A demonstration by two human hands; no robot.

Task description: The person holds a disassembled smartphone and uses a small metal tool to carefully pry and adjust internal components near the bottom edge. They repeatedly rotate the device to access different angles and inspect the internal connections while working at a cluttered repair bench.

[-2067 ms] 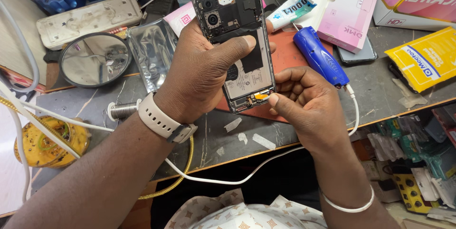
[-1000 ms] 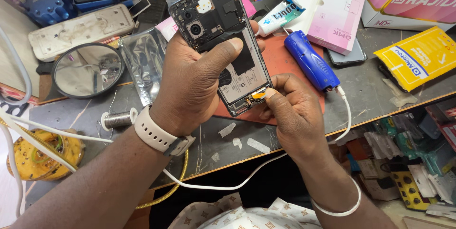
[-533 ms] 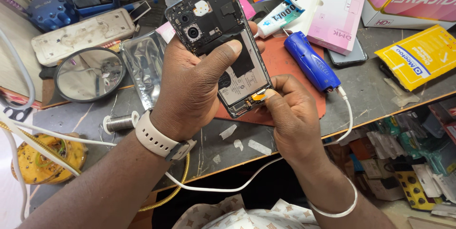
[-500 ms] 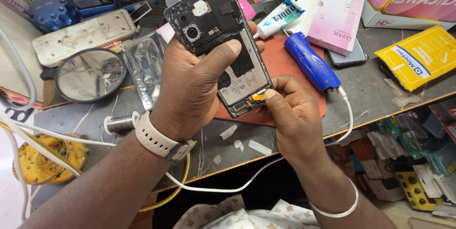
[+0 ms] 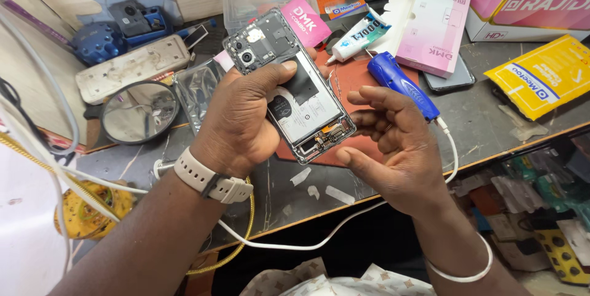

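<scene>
My left hand (image 5: 243, 118) grips an opened smartphone (image 5: 294, 90) with its back cover off, so the camera modules, battery and circuit boards show. The thumb lies across its middle and the phone tilts up over a red-brown work mat (image 5: 350, 81). My right hand (image 5: 393, 142) hovers just right of the phone's lower end, fingers spread and palm toward it, holding nothing. A pale watch (image 5: 212, 179) is on the left wrist and a thin white bracelet (image 5: 458, 268) on the right.
A blue powered tool (image 5: 402, 84) with a white cable lies on the mat. Around it are a glue tube (image 5: 356, 35), a pink and white box (image 5: 433, 29), a yellow packet (image 5: 544, 75), a round mirror (image 5: 140, 112), a white power strip (image 5: 138, 69) and the bench edge (image 5: 522, 142).
My right hand has let go of the small orange part at the phone's lower end and pulled back, fingers spread. The left hand still holds the phone, now turned slightly.
</scene>
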